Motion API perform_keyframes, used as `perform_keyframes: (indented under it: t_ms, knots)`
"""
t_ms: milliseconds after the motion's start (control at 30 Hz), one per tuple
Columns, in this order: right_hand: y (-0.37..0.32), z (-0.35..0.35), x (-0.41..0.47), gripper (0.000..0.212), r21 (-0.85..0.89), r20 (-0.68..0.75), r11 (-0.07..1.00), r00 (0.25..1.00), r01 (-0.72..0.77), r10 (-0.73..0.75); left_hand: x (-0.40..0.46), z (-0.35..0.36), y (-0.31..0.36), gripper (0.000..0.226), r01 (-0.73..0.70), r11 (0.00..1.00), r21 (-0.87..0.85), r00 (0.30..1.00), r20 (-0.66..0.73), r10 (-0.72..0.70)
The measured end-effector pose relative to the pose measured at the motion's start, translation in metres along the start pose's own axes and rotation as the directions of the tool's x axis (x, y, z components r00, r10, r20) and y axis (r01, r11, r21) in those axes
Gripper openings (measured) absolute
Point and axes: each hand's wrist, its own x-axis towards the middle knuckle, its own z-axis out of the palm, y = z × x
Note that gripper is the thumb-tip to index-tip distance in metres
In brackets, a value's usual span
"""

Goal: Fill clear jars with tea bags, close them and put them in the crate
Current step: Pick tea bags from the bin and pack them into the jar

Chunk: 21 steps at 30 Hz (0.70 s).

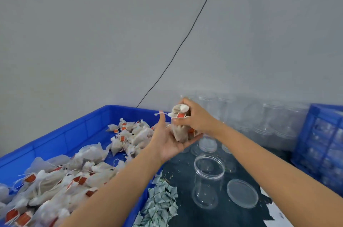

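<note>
- The left hand (169, 140) lay palm-up with its fingers straight, raised above the far right corner of the blue tub (61, 140), and a bunch of tea bags (179, 132) rested on the palm.
- The right hand (194, 117) came over that bunch from above, its fingers curled around the upper bags, one white knotted top and one orange tag showing between them.
- Inside the tub, loose tea bags with white strings and orange tags lay in two heaps: a small heap (130, 137) toward its far end and a larger heap (61, 187) at its near end.
- An open clear jar (208, 180) stood upright on the dark table (187, 212) just right of the tub, below and nearer than the two hands.
- A clear round lid (242, 193) lay flat on the table, right of that jar and apart from it.
- A pile of small white-and-green sachets (161, 202) lay on the table against the tub's right wall.
- More empty clear jars (274, 121) were stacked along the wall beyond the tub's right side; their number could not be told through the blur.
- A blue slatted crate (321, 145) stood farthest right of the tub, with clear jars dimly visible through its slats.
- A thin black cable (185, 38) ran up the grey wall from behind the tub's far edge.
</note>
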Motion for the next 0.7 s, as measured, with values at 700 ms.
perform_keyframes:
  t_ms: [700]
  knots:
    - [0.059,-0.051,-0.04,0.016,-0.088,-0.108,0.986,0.985,-0.145,0.135,0.022,-0.009,-0.043,0.039,0.108,0.994,-0.004,0.987,-0.122,-0.108]
